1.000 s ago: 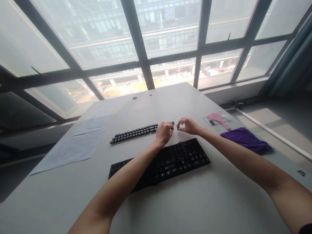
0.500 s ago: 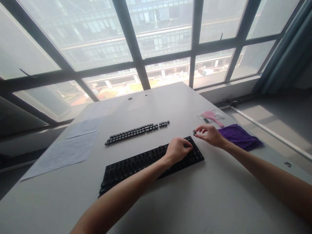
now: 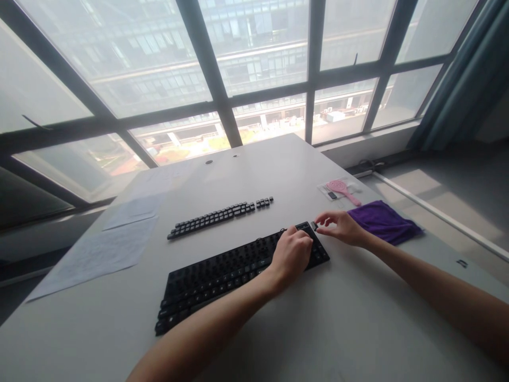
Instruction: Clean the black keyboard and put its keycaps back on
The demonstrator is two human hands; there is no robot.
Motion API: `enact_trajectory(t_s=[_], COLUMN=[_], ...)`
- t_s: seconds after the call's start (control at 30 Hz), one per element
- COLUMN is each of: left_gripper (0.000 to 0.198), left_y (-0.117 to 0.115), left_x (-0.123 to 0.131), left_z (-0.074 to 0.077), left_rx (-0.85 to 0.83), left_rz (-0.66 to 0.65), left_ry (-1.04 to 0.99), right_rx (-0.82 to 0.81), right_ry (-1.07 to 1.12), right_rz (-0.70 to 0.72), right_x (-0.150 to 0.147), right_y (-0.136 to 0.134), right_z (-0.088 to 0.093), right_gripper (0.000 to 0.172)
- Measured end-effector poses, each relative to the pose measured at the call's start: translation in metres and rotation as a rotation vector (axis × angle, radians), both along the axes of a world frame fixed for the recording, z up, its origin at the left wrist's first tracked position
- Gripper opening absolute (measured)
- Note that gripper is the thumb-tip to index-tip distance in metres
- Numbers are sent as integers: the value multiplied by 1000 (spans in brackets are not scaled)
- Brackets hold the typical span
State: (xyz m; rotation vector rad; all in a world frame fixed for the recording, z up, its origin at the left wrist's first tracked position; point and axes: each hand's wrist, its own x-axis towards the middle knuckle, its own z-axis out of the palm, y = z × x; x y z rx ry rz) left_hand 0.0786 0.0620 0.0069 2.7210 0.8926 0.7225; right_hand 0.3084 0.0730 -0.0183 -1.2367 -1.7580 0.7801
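Observation:
A black keyboard (image 3: 222, 276) lies slanted across the white table (image 3: 358, 329). My left hand (image 3: 293, 253) rests curled on its right end, fingers bent down onto the keys. My right hand (image 3: 339, 227) hovers at the keyboard's far right corner and pinches a small dark keycap (image 3: 314, 226) between thumb and fingers. Behind the keyboard, a row of loose black keycaps (image 3: 218, 216) lies lined up on the table, apart from both hands.
A purple cloth (image 3: 384, 222) lies right of my right hand. A pink brush on a clear bag (image 3: 342, 191) sits beyond it. Sheets of paper (image 3: 99, 252) cover the table's left side. Large windows rise behind the table.
Both hands left the row of loose keycaps and came back to the keyboard's right end. My right hand carried a keycap along. The view shifted slightly.

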Motion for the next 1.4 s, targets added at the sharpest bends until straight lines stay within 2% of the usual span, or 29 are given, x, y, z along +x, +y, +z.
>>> enact_trajectory(t_s=[0.13, 0.27, 0.43, 0.57, 0.7, 0.87, 1.07, 1.4], left_gripper=[15, 12, 23, 21, 24, 31, 25, 25], left_y=[1, 3, 1, -1, -5, -9, -9, -10], left_x=[1, 1, -1, -4, -4, -3, -7, -7], left_z=[-7, -13, -11, -6, -6, -7, -8, -8], left_rx=[-106, -163, -78, 34, 123, 93, 46, 63], left_rz=[27, 55, 21, -49, -45, -8, 10, 20], left_ry=[-176, -277, -153, 18, 101, 68, -19, -21], right_rx=[-126, -149, -137, -120, -146, -133, -100, 125], right_ry=[125, 147, 121, 102, 100, 71, 17, -216], right_rz=[13, 7, 24, 46, 83, 159, 212, 292], right_x=[0, 0, 0, 1, 1, -1, -1, -5], right_y=[0, -1, -3, -3, -4, -6, -8, -11], right_z=[-2, -2, -3, -5, -5, -1, 8, 20], right_gripper=[39, 40, 36, 36, 36, 37, 34, 18])
